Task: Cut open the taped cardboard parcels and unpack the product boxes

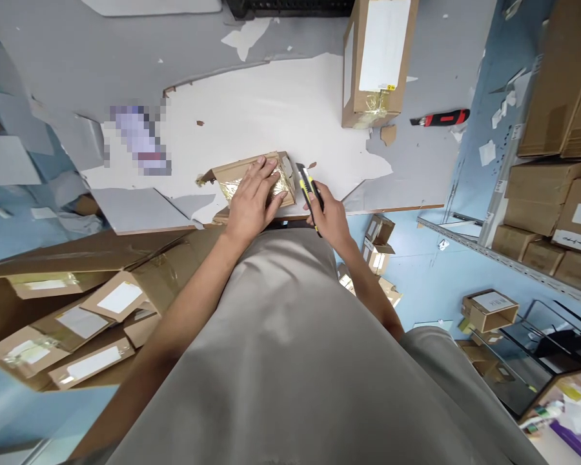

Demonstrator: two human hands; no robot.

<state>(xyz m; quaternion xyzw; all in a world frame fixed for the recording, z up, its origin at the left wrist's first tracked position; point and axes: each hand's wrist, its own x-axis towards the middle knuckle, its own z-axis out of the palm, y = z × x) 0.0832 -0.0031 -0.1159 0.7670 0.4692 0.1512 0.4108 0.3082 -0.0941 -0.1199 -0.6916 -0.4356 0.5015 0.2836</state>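
Head view, one: being taken from above the wearer's own body, on the near side of the worktable [290,97], and being directed forward and steeply down. Near: the grey clothing [271,342] is being shown closest to the lens. Centre: the left hand [254,199] and right hand [328,214] are being seen from above and behind, at middle range. Far: the tabletop is being covered up to a black crate [295,8], which is being cut off by the frame. Left: a large open carton [169,268] is being included from above. Right: blue floor [416,258] and stacked boxes [537,194] are being taken in.
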